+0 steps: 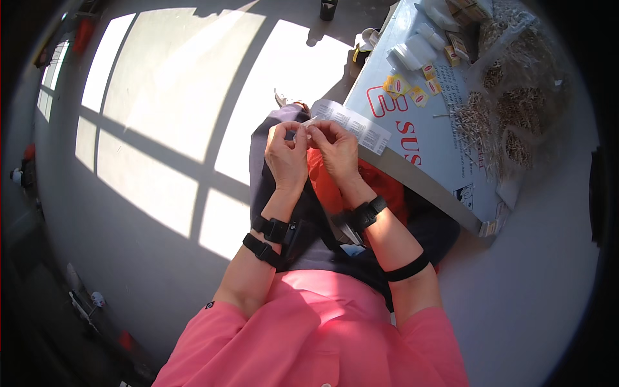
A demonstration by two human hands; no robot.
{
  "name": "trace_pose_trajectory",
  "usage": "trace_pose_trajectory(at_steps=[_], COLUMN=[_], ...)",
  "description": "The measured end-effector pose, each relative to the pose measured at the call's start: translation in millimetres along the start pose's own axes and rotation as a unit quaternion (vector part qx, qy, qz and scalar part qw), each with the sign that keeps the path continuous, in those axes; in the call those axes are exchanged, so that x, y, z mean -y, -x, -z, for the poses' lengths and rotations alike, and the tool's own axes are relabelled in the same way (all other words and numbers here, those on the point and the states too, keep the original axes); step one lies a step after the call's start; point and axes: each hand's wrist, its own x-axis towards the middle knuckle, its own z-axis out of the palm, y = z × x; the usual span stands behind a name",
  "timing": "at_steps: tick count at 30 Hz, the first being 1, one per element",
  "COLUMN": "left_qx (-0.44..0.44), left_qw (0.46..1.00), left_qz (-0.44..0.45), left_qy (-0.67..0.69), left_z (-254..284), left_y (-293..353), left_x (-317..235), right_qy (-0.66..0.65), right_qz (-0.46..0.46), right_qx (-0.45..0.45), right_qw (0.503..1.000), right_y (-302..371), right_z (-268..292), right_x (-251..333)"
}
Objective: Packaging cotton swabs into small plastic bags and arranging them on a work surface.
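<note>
Above my lap, my left hand [287, 157] and my right hand [336, 149] meet with fingertips pinched together. Between them is a small whitish, translucent piece [310, 121], perhaps thin plastic; the fingers cover most of it and its kind cannot be made out. Just beyond my right hand lies a white sheet of printed labels [371, 134], overhanging the near edge of a pale blue printed board [393, 113]. On that board are several small yellow-and-white packets [418, 96].
Clear plastic bags [509, 97] full of small beige stick-like pieces cover the board's right side. White translucent rolls or sleeves [414, 51] lie at its far end. Red cloth [325, 184] rests across my lap. A dark cup-shaped container [328, 9] stands on the sunlit floor.
</note>
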Motion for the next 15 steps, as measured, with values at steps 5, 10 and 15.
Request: trace_pose_trajectory(at_steps=[5,10,15], left_qx=[-0.038,-0.131,-0.170], left_qw=[0.972,0.988,0.983], left_qz=[0.105,0.048,0.001], left_qy=[0.209,0.062,-0.067], left_z=[-16.7,-30.4,-58.6], left_y=[-33.6,-61.9,-63.5], left_x=[-2.9,39.4,37.1], right_qy=[0.060,0.005,0.046], right_qz=[-0.012,-0.030,-0.029], right_qx=[0.012,0.011,-0.003], right_qw=[0.998,0.999,0.999], right_y=[-35.2,-31.7,-13.5], right_z=[-2.6,3.4,40.0], right_x=[-1.0,3.3,4.7])
